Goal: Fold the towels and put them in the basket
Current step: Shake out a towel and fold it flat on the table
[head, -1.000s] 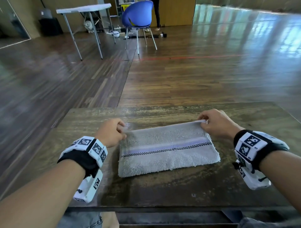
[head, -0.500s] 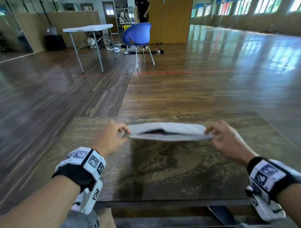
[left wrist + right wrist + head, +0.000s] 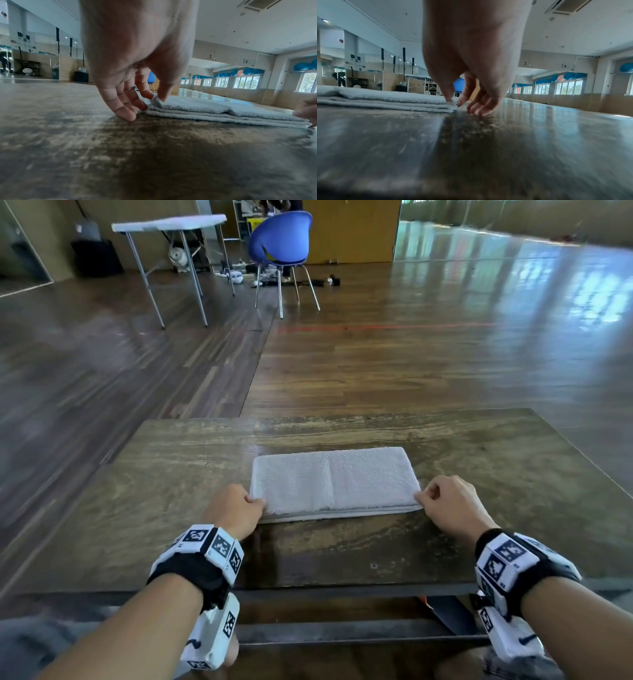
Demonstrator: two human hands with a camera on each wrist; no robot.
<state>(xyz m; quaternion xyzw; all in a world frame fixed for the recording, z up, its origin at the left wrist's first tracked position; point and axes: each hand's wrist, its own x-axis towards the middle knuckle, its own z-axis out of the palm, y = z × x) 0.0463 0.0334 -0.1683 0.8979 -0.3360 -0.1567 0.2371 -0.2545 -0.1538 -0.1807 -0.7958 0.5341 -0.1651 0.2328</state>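
A pale grey towel lies folded in a flat rectangle on the dark wooden table. My left hand pinches the top layer's near left corner between thumb and forefinger, which the left wrist view shows at the towel under my left hand. My right hand pinches the near right corner; the right wrist view has the towel meeting my right hand. Both hands' other fingers touch the tabletop. No basket is in view.
The table's near edge runs just in front of my wrists. Beyond the table lies a wooden floor with a blue chair and a white folding table far back.
The towel's far edge was lifted off the table and brought toward me over the near half. It now lies folded narrower, the stripe hidden, with both hands at the near corners.
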